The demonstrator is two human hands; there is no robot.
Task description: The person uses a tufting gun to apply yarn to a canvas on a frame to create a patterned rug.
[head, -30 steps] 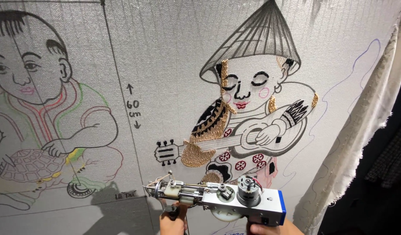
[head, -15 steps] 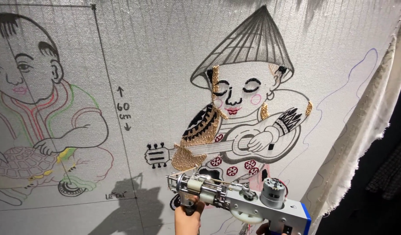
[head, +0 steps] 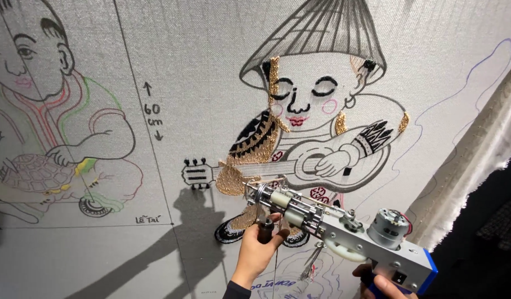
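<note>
Far left on the stretched grey cloth [head: 200,66], there's the drawn outline of a seated child [head: 50,111] with a turtle [head: 36,173] in its lap, coloured lines tracing the clothes. A ruled vertical line with an arrowed measure mark runs just right of it, and a hard shadow of hand and tool falls across the lower cloth.

Moving to the middle: the figure in the conical hat [head: 316,33], eyes closed, playing a small guitar [head: 266,166], with golden and black tufted patches already filled in at the shoulder and beside the guitar neck.

Now the left hand [head: 258,249] comes up from below, fingers curled tight around the dark front grip of the tufting gun [head: 333,227]. The gun's metal nose sits right against the cloth, just beside the golden patch under the guitar.

Follow the gun down to the right: silver body, round motor on top, blue rear end. The right hand [head: 386,285] is at the bottom edge, only fingertips showing beneath the blue end, touching the gun; how firmly they close I cannot tell.

Far right, the frayed white edge of the cloth hangs against darkness.
</note>
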